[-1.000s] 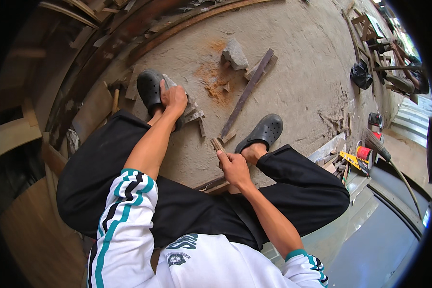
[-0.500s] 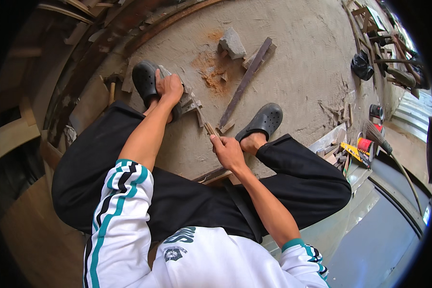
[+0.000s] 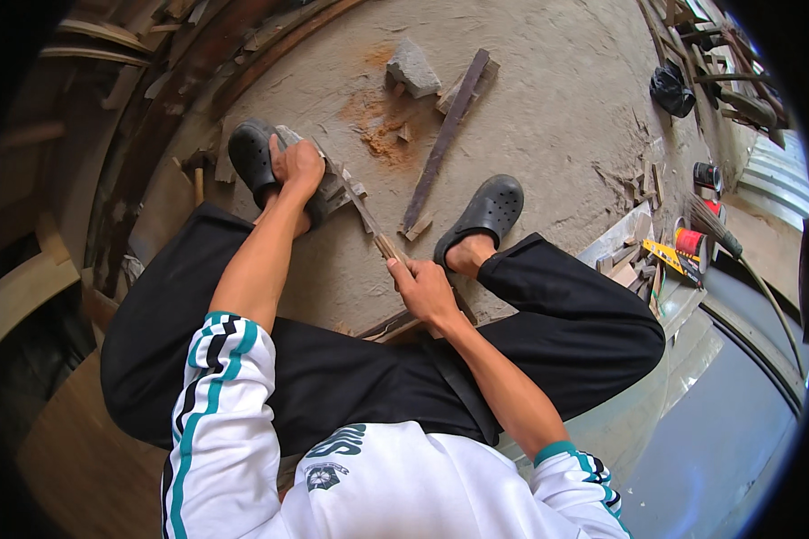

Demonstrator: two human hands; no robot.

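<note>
- At far left, a hammer (image 3: 199,186) with a wooden handle stands near the dark clog (image 3: 250,154) on the person's left foot.
- The left hand (image 3: 298,169) is bent over beside that clog, fingers curled and thumb stretched forward; whether it grips something or only presses down, I cannot tell.
- Just beyond its fingers, grey wood pieces (image 3: 335,195) lie by the foot.
- A narrow tool (image 3: 368,220) slants between the two hands, its thin strip passing along those pieces and its wooden handle end toward the person.
- Orange-brown sawdust (image 3: 377,135) is scattered ahead, beside a rough grey block (image 3: 413,69).
- The right hand (image 3: 425,292) is closed around the tool's handle end, thumb along the top.
- A dark wooden strip (image 3: 445,139) lies on the floor (image 3: 557,135), near the right clog (image 3: 482,217).
- Farther right are wood scraps (image 3: 627,262), a yellow-handled saw (image 3: 670,260) and a broom (image 3: 715,225).
</note>
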